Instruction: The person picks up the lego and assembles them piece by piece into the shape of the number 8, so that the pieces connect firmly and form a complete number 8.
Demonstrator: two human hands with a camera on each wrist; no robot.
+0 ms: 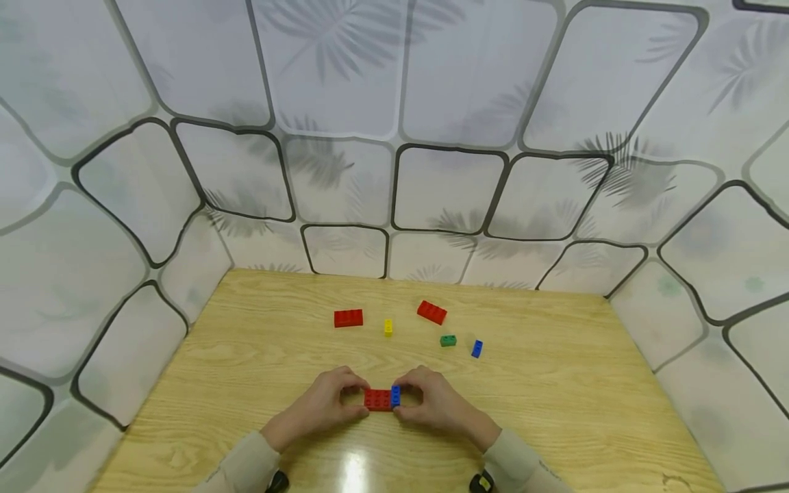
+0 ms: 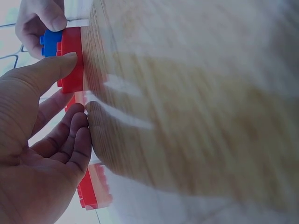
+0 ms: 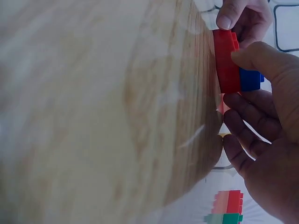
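Observation:
A red toy brick (image 1: 377,400) with studs on top lies on the table between the hands. Across its right end sits a small blue brick (image 1: 396,396), on the studs of the red one. My left hand (image 1: 327,400) pinches the red brick's left end between thumb and forefinger; its other fingers curl loosely below in the left wrist view. From the right, my right hand (image 1: 434,402) pinches the blue brick at that end. In the right wrist view the right thumb (image 3: 254,58) overlaps both the blue brick (image 3: 250,80) and the red brick (image 3: 226,65).
Farther back on the wooden table (image 1: 277,342) lie two red bricks, one at left (image 1: 348,318) and one at right (image 1: 432,312). Near them are a yellow brick (image 1: 388,328), a green brick (image 1: 448,340) and another blue brick (image 1: 477,349). Patterned walls (image 1: 345,181) enclose the back and sides.

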